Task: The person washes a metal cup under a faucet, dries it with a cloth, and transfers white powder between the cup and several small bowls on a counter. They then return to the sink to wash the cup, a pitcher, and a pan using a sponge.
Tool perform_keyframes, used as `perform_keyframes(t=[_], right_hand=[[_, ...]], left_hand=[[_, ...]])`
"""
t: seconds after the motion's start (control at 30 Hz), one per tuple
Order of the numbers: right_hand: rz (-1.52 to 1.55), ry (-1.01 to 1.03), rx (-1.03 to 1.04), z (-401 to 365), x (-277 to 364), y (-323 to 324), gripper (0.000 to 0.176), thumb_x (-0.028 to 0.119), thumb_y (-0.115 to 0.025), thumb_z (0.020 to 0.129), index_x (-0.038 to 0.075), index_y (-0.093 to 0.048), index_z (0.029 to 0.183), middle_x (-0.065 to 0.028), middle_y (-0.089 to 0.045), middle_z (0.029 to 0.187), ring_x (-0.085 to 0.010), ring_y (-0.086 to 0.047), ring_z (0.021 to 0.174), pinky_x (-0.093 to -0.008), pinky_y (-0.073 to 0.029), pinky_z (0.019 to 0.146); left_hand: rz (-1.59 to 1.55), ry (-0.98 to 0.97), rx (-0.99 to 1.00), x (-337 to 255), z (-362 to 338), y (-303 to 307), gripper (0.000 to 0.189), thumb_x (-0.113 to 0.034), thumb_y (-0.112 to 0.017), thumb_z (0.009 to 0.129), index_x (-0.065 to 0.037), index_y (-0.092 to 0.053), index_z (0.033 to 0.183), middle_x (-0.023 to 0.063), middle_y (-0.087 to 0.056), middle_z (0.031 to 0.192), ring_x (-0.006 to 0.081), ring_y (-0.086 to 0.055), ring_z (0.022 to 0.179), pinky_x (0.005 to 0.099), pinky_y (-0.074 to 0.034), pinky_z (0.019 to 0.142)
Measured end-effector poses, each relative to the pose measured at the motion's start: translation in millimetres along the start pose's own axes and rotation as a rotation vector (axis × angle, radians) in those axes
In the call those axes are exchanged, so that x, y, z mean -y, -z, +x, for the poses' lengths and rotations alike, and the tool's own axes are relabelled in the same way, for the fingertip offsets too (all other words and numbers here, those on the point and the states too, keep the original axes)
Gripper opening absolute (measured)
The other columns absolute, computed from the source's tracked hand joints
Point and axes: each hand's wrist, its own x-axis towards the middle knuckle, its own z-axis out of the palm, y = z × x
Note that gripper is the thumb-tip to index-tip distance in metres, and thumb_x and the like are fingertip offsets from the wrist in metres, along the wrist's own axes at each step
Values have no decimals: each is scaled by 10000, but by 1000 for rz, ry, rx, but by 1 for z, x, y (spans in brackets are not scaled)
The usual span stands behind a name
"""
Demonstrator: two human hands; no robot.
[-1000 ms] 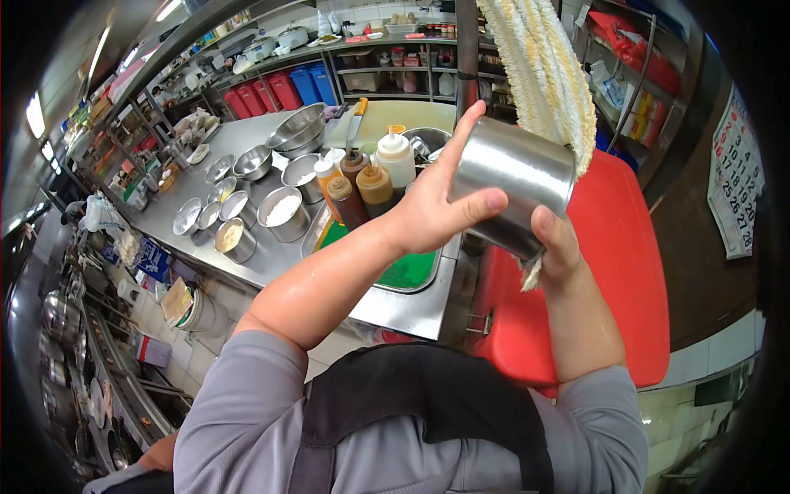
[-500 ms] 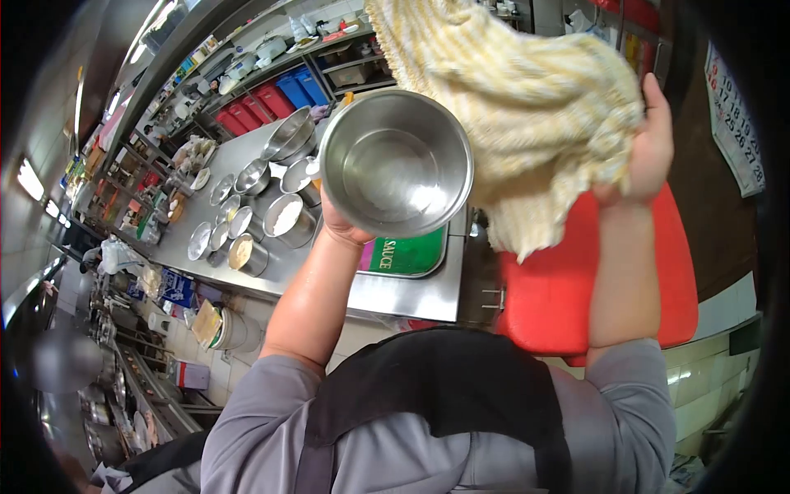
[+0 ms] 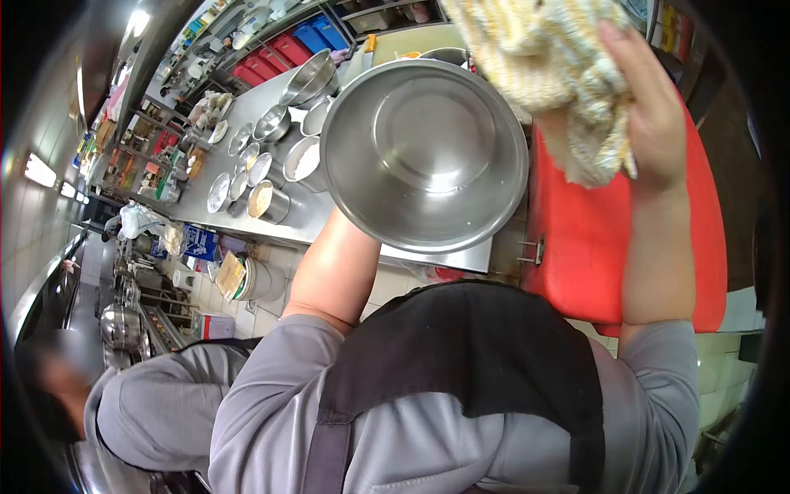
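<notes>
1. The steel pot (image 3: 424, 152) is raised with its round mouth facing the camera; its smooth, shiny inside is empty.
2. The left forearm (image 3: 346, 255) runs up behind the pot. The left hand is hidden there, so its grip cannot be told.
3. The right hand (image 3: 654, 115) is clenched on a nubbly yellow-and-white cloth (image 3: 543, 58), just beside the pot's upper rim.
4. On the steel counter (image 3: 317, 218), small round tins hold tan powder (image 3: 265, 200) and white powder (image 3: 303, 158).
5. A flat red board (image 3: 592, 247) lies under the right arm.
6. Another person's grey sleeve (image 3: 156, 412) is close by at the lower left.
</notes>
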Motion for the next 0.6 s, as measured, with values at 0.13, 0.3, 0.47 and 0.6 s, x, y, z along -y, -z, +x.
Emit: perform_keyframes(t=[0.13, 0.3, 0.47, 0.6], right_hand=[[354, -335, 150, -4, 35, -59, 404, 197, -626, 968, -38, -532, 1283, -103, -656, 1155, -177, -640, 1054, -326, -517, 936], [-17, -178, 232, -16, -7, -71, 428, 119, -655, 861, -36, -556, 1247, -163, -704, 1084, -219, -682, 975, -338, -521, 875], [-168, -195, -53, -10, -41, -67, 408, 110, -603, 840, -28, -568, 1223, -192, -713, 1052, -292, -697, 964, -365, -527, 854], [-252, -180, -121, -9, -53, -63, 369, 119, -613, 838, -25, -577, 1176, -218, -708, 1012, -370, -692, 948, -400, -535, 823]], left_hand=[[470, -113, -210, -9, 1, 36, 644, -498, -416, 1019, -25, -403, 1456, 262, -491, 1383, 322, -565, 1230, 439, -524, 997], [363, -106, -149, -19, 0, 51, 743, -608, -360, 1000, -19, -416, 1450, 181, -526, 1403, 299, -554, 1255, 458, -492, 1024], [235, -62, -170, -18, 1, 32, 840, -681, -363, 970, -102, -208, 1559, 128, -376, 1538, 306, -440, 1367, 543, -399, 1077], [691, 99, -500, -1, -4, 28, 646, -450, -499, 995, -181, -272, 1537, 97, -419, 1485, 290, -501, 1288, 523, -427, 1032]])
